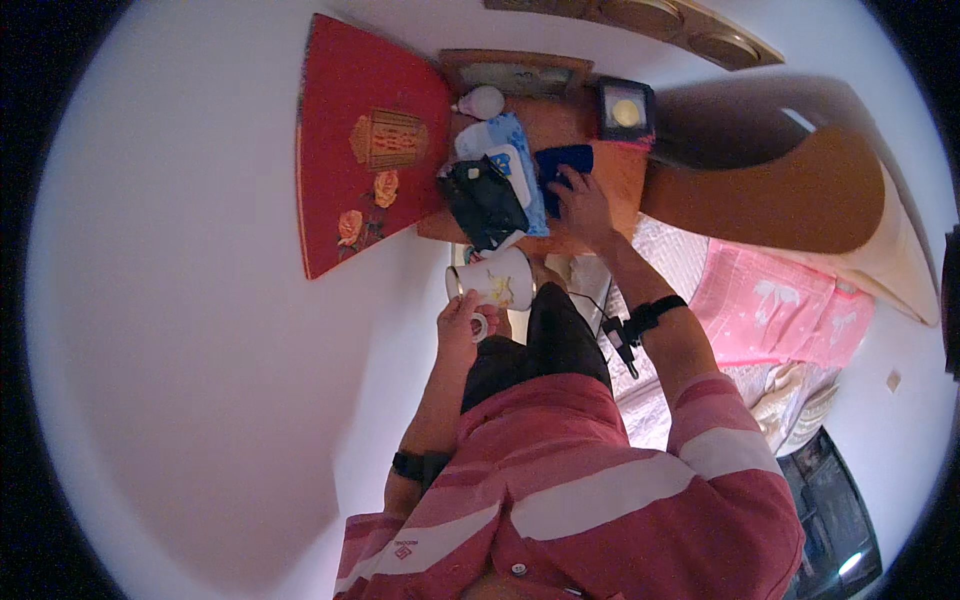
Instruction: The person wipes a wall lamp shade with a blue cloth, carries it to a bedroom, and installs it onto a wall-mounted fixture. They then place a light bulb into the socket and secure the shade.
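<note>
My left hand (462,325) is wrapped round a white mug (503,278) with gold-coloured rims and a yellow flower pattern. The mug is tilted on its side in front of the wooden bedside table (545,115). On the tabletop my right hand (583,205) has its bent fingers on a dark blue cloth (570,160), gripping it near its right side. Just left of the cloth, a black pouch (487,205) lies over a white and blue packet (515,172) and a light blue patterned packet (510,130).
A light bulb (482,102), a framed picture (515,75) and a black box with a gold disc (626,112) stand at the back. A red decorated panel (370,150) leans at the left. To the right are a curved brown headboard (780,195) and a pink blanket (770,305).
</note>
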{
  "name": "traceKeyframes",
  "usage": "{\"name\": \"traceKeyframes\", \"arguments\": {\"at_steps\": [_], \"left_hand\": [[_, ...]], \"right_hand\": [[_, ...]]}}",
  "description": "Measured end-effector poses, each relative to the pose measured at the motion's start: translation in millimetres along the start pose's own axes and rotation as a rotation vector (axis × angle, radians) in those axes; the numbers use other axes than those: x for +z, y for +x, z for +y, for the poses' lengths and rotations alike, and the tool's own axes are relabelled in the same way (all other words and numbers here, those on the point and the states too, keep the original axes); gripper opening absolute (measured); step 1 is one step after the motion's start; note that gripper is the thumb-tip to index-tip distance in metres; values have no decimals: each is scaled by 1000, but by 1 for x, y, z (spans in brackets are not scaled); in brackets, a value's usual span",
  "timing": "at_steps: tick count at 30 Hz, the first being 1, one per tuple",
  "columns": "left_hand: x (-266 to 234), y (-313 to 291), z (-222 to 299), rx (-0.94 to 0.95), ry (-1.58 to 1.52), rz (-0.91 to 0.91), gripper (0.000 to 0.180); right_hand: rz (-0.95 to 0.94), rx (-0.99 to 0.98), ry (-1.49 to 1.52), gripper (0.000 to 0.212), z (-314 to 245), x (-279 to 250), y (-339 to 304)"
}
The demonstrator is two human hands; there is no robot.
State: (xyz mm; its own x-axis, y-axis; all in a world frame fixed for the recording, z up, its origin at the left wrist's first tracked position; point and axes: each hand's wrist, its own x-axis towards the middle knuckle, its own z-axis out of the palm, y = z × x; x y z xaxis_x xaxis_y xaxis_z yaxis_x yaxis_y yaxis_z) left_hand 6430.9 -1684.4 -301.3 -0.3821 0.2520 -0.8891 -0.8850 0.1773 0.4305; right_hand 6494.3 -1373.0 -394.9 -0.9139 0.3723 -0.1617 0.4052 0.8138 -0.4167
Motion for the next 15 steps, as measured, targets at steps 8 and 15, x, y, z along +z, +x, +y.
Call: {"name": "traceKeyframes", "arguments": {"at_steps": [8,15], "left_hand": [[1,5,7,-59,41,-9,31],[-14,5,-6,-102,103,-20,32]], "right_hand": [[-177,117,115,23,-2,31,-107],[196,291,-14,51,59,-32,-52]]}}
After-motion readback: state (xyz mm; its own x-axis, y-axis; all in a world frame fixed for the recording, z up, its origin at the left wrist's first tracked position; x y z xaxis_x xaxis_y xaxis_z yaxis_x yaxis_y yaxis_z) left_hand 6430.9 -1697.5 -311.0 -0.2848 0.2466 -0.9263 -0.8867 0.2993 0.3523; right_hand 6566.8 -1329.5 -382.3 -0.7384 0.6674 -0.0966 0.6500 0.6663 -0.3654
